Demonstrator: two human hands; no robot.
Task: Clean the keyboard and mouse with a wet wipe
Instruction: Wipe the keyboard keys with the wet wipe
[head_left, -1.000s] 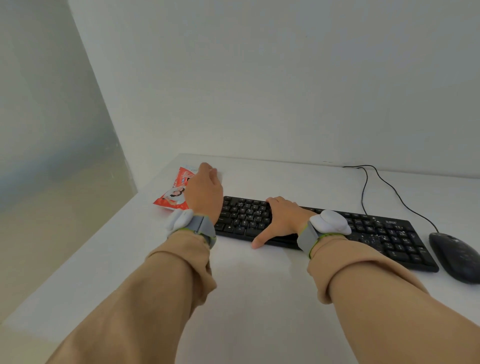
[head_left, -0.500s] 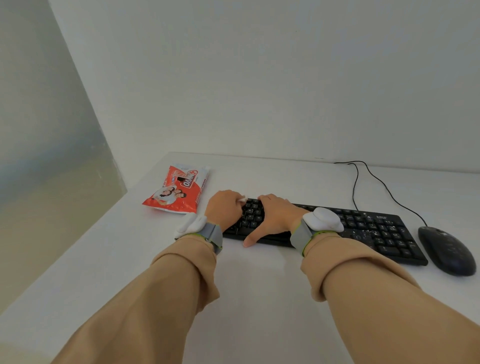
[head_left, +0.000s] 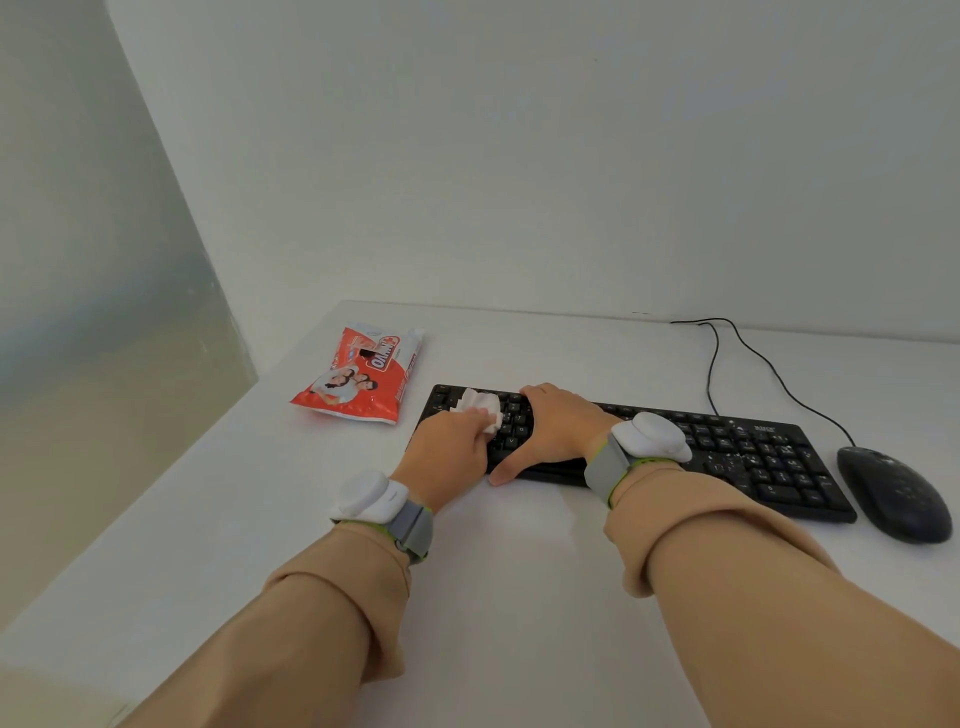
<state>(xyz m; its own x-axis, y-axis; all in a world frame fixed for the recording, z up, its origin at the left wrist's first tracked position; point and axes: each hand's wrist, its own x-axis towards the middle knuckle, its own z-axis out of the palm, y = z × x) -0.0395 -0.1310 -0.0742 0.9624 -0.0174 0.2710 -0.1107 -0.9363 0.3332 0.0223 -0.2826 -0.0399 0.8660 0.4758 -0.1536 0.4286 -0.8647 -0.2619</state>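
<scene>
Head view: the left hand (head_left: 447, 449) pinches a white wet wipe (head_left: 480, 404) against the left end of the black keyboard (head_left: 753, 449) — the right hand (head_left: 558, 428) lies flat on the keys beside it, fingers straight. The mouse (head_left: 893, 493) sits just right of the keyboard.

Office-like desk corner: white desk (head_left: 519, 597), wired keyboard (head_left: 727, 447), mouse (head_left: 893, 493), bare walls (head_left: 519, 156).

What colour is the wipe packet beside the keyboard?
Red-orange and white plastic wipe packet with printed figures, seen in the head view.
</scene>
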